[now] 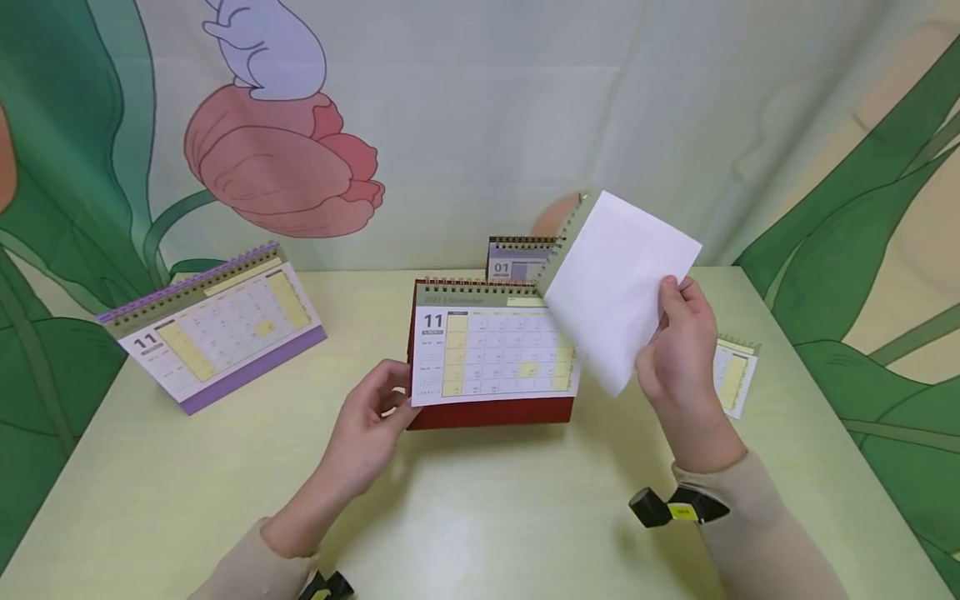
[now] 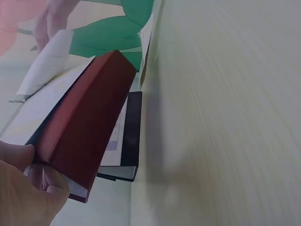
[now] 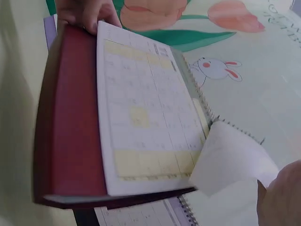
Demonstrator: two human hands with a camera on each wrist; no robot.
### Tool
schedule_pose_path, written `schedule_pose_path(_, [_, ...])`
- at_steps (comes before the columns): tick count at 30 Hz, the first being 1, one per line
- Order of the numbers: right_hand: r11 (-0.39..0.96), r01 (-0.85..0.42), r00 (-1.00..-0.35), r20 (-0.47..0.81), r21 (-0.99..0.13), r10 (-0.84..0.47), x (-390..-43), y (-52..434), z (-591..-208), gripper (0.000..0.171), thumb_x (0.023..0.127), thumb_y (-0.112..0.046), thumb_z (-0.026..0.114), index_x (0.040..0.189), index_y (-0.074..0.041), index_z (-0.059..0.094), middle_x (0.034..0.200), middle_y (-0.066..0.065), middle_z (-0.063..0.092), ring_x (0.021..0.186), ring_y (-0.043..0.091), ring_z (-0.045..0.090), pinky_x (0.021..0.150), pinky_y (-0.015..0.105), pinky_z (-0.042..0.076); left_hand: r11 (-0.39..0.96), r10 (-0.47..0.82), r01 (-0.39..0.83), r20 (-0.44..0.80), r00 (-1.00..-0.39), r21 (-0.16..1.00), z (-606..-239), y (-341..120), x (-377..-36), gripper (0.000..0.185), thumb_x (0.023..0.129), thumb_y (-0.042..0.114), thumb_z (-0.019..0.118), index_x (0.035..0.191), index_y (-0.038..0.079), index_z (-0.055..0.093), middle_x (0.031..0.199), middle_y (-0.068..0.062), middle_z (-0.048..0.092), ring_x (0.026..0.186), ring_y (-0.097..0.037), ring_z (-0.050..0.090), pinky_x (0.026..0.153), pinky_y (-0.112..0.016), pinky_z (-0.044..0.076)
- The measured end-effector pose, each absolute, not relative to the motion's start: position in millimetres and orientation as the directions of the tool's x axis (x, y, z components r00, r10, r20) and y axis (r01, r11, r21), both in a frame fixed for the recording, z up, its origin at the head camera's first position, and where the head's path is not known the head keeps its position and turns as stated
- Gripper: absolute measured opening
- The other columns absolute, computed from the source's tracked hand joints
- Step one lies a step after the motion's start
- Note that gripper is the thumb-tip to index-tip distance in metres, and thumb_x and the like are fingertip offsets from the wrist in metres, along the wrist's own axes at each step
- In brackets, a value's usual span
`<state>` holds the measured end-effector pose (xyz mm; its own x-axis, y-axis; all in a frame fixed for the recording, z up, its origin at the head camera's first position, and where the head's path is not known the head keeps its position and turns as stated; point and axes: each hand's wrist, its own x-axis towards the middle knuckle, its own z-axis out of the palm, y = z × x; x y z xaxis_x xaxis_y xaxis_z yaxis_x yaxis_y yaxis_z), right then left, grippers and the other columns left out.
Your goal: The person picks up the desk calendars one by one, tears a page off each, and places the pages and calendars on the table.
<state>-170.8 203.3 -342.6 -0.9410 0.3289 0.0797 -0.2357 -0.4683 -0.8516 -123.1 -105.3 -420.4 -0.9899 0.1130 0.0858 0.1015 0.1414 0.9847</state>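
A red desk calendar (image 1: 491, 413) with a wire coil along its top stands mid-table, showing page 11. My left hand (image 1: 367, 425) grips its lower left corner, thumb in front and fingers curled behind. To its right, my right hand (image 1: 678, 350) pinches a calendar page (image 1: 618, 279) by its outer edge, white back toward me. This page hangs slanted over the calendar's upper right corner. Torn-looking holes run along its green strip, whose lower end meets the right end of the coil (image 3: 207, 110) in the right wrist view.
A purple desk calendar (image 1: 217, 333), also on page 11, stands at the left. Behind the red one is a black-based calendar (image 1: 517, 258) on page 01. A loose calendar page (image 1: 737, 375) lies at the right, partly behind my right hand. A printed curtain (image 1: 480, 125) hangs behind the table.
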Motion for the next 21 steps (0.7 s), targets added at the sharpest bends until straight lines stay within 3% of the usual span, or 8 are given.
schedule_pose_path(4, [-0.492,-0.180,-0.958,0.038,-0.852,0.285,-177.6,214.7,-341.5,0.017,0.110,-0.019,0.046,0.105,-0.003,0.050,0.123,0.007,0.052,0.114,0.016,0.051,0.098,0.030,0.040,0.160,0.120,0.104,0.085,-0.989,0.982,-421.1,-108.4,-123.7,0.028,0.095,-0.015,0.058,0.115,0.004,0.063,0.114,-0.012,0.067,0.092,-0.028,0.062,0.074,-0.025,0.051])
schedule_pose_path(8, [-0.477,-0.102,-0.979,0.002,-0.873,0.205,-181.5,228.3,-339.8,0.008,0.104,-0.012,0.061,0.101,-0.005,0.064,0.111,0.007,0.062,0.092,0.017,0.065,0.074,0.026,0.056,0.168,0.108,0.090,0.073,-0.991,0.982,-423.1,-113.5,-125.2,0.029,0.095,-0.015,0.058,0.116,0.004,0.063,0.115,-0.012,0.066,0.091,-0.029,0.061,0.072,-0.025,0.051])
schedule_pose_path(11, [-0.449,-0.051,-0.993,-0.004,-0.892,0.121,-182.3,239.2,-336.9,0.003,0.099,-0.007,0.069,0.099,-0.008,0.071,0.099,0.006,0.070,0.078,0.019,0.070,0.062,0.027,0.059,0.169,0.096,0.087,0.071,-0.993,0.982,-424.4,-118.2,-126.7,0.031,0.094,-0.017,0.057,0.116,0.004,0.063,0.115,-0.012,0.066,0.091,-0.030,0.061,0.071,-0.025,0.051])
schedule_pose_path(15, [-0.439,-0.005,-1.000,-0.009,-0.898,0.030,-182.6,249.8,-332.3,0.004,0.097,-0.003,0.069,0.095,-0.006,0.069,0.090,0.006,0.073,0.073,0.019,0.073,0.060,0.029,0.060,0.186,0.099,0.091,0.073,-0.992,0.978,-424.9,-120.1,-128.9,0.030,0.094,-0.016,0.058,0.117,0.004,0.063,0.115,-0.012,0.066,0.091,-0.030,0.061,0.072,-0.025,0.052])
schedule_pose_path(21, [-0.443,0.044,-0.998,-0.024,-0.895,-0.051,-184.4,261.6,-329.3,0.002,0.098,-0.002,0.067,0.099,-0.002,0.066,0.091,0.009,0.074,0.074,0.020,0.074,0.066,0.033,0.062,0.208,0.101,0.080,0.060,-0.993,0.975,-423.9,-120.9,-129.1,0.030,0.094,-0.016,0.058,0.116,0.004,0.063,0.112,-0.012,0.067,0.091,-0.031,0.060,0.071,-0.026,0.051])
